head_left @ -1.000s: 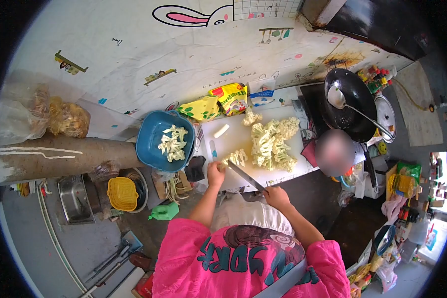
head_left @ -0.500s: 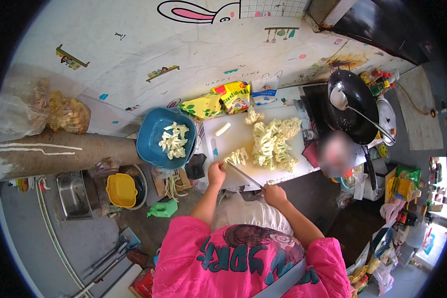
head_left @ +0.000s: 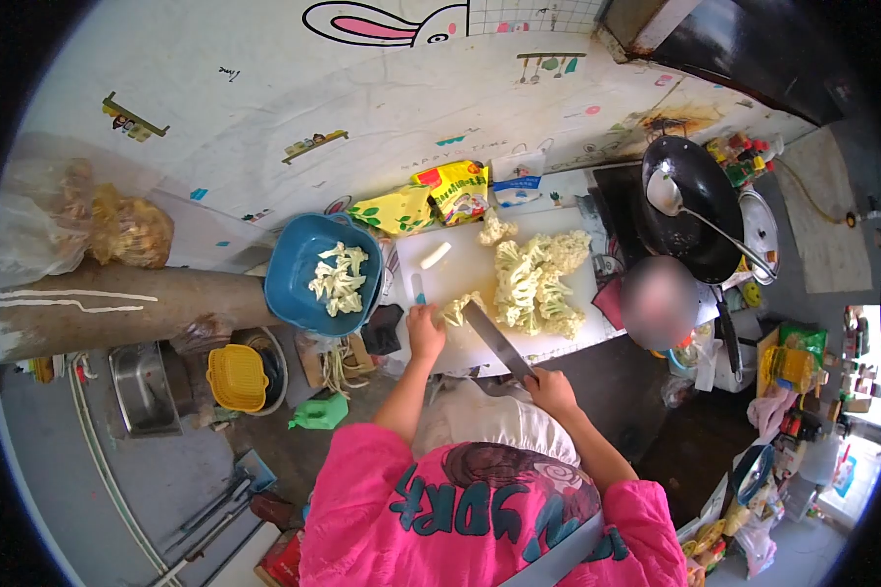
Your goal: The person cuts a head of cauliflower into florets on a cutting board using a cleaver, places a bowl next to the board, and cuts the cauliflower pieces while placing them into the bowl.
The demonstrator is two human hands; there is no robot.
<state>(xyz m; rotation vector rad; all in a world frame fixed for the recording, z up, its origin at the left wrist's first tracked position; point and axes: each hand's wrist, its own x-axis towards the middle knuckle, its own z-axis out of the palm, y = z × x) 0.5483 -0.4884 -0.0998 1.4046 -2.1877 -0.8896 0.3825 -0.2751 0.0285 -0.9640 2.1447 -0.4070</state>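
My right hand [head_left: 552, 388] is closed round the handle of a kitchen knife [head_left: 497, 338]. Its broad blade slants up and left over a white cutting board [head_left: 460, 350]. At the blade's tip lies a small cauliflower piece [head_left: 457, 311]. Against that piece's left side, my left hand [head_left: 426, 331] has its fingers curled in and appears to grip it; the fingertips are only partly visible. To the right on the board rests a large pile of cauliflower [head_left: 538, 279]. A smaller cauliflower floret [head_left: 496, 229] and a white stem piece [head_left: 436, 255] lie toward the back.
A blue basin [head_left: 289, 259] with cut florets [head_left: 340, 279] stands left of the board. Seasoning bags [head_left: 457, 191] lean along the wall. On the right, a black wok [head_left: 695, 230] holds a ladle [head_left: 666, 194]. A yellow basket [head_left: 238, 378] sits lower left, beside a metal sink [head_left: 145, 391].
The knife blade has turned, so its broad flat side now shows more. My left hand has risen slightly, and the small cauliflower piece has shifted a little left.
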